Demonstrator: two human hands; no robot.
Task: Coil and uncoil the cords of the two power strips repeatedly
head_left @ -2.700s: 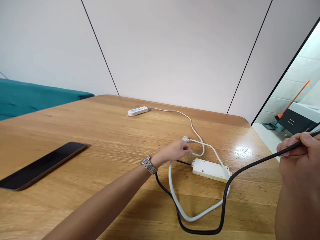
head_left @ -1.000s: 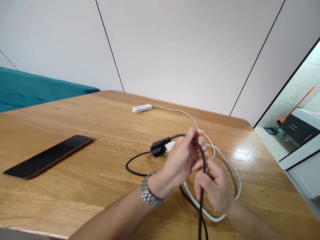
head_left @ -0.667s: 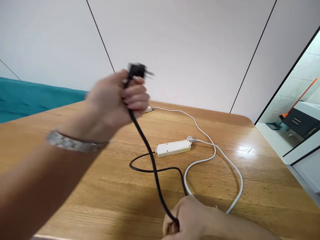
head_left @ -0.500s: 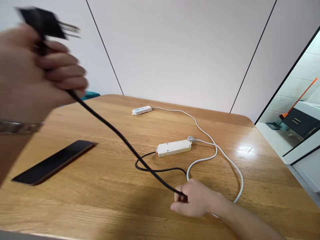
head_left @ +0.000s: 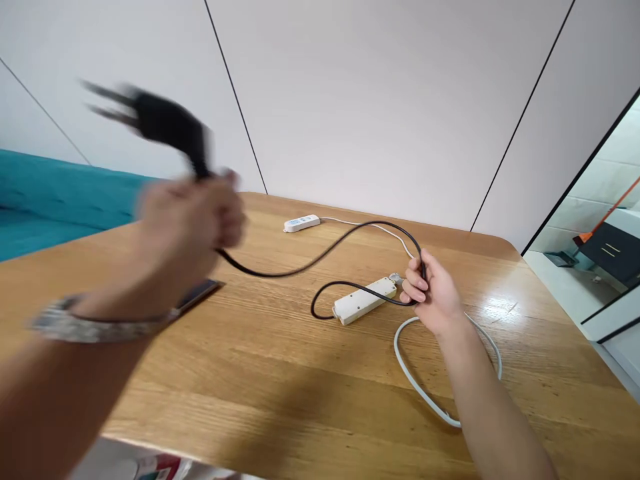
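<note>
My left hand (head_left: pixel 193 217), blurred by motion, is closed round a black power cord (head_left: pixel 300 268) just below its plug (head_left: pixel 167 123). The plug's prongs point up and left above the fist. Farther along, my right hand (head_left: pixel 430 290) pinches the same cord over the table. From there the cord loops left into the near end of a white power strip (head_left: pixel 364 303), which lies on the wood. A grey-white plug (head_left: pixel 397 278) sits at the strip's far end. Its white cable (head_left: pixel 425 397) curls on the table, partly hidden behind my right forearm.
A second white power strip (head_left: pixel 301 223) lies near the back of the wooden table (head_left: pixel 240 393). Behind my left wrist, a dark phone-like slab (head_left: pixel 200 295) is partly hidden. A teal sofa (head_left: pixel 65 200) stands at left, and a white wall (head_left: pixel 370 100) rises behind.
My right hand has risen with the cord from the tabletop. My left hand has shifted right and down in view, its plug now pointing left. The near strip has turned slightly.
</note>
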